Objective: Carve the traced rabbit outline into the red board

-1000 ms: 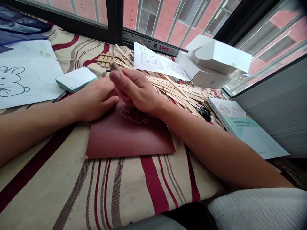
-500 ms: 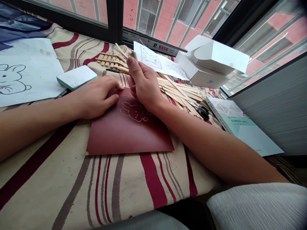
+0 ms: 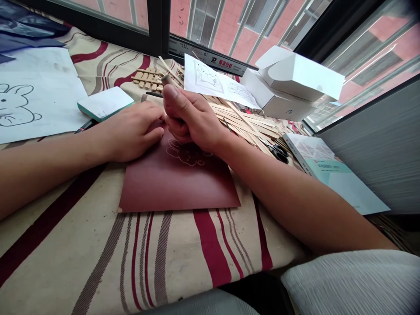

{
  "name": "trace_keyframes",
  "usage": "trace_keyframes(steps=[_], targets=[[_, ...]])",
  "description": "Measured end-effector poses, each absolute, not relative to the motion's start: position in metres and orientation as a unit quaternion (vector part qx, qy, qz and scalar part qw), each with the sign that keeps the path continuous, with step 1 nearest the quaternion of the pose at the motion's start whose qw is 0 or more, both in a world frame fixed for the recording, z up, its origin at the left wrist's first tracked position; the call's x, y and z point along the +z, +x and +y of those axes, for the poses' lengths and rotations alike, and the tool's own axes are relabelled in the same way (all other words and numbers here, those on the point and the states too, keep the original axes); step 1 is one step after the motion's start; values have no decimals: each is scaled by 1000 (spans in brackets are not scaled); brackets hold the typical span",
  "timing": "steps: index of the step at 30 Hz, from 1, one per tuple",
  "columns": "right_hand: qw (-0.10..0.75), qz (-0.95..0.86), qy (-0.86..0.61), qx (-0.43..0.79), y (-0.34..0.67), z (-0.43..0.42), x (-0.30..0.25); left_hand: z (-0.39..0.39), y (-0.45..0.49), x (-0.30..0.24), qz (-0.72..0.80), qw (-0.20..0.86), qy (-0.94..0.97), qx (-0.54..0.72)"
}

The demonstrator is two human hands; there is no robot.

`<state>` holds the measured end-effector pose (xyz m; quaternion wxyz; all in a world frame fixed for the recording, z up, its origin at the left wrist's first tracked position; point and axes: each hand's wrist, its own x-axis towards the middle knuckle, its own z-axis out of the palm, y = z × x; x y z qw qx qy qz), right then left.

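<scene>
A dark red board lies on the striped cloth, with a rabbit outline in pale lines near its far side. My left hand rests flat on the board's far left edge, fingers stretched out. Above the board's far part, my right hand is wrapped round a slim tool. Only the tool's round, brownish handle end shows above my thumb; its working end is hidden behind my fist. Part of the rabbit outline is covered by my right hand and wrist.
Beyond my right hand lie thin wooden strips, black-handled scissors, a printed sheet and a white box. A book lies right. Left are a paper with a rabbit drawing and a white-and-green case.
My right hand has moved a little left and slightly toward me with the slim tool, closer to my left hand. My left hand stays on the board's edge.
</scene>
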<state>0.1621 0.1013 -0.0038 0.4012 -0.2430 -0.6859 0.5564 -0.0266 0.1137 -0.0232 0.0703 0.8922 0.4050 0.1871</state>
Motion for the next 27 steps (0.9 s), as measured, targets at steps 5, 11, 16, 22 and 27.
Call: trace_keyframes(steps=[5,11,16,22,27], targets=[[550,-640,-396,362,159,120,-18,112,-27,-23,445,72,877,168],[450,-698,-311,463,164,111,-10,113,-26,-23,423,71,887,170],[344,-734,-241,534,163,101,-1,114,-26,-22,395,76,897,181],[535,-658,-411,334,161,119,-18,113,-26,-22,450,72,875,164],[588,-601,-421,342,163,122,-24,112,-23,-23,449,80,876,157]])
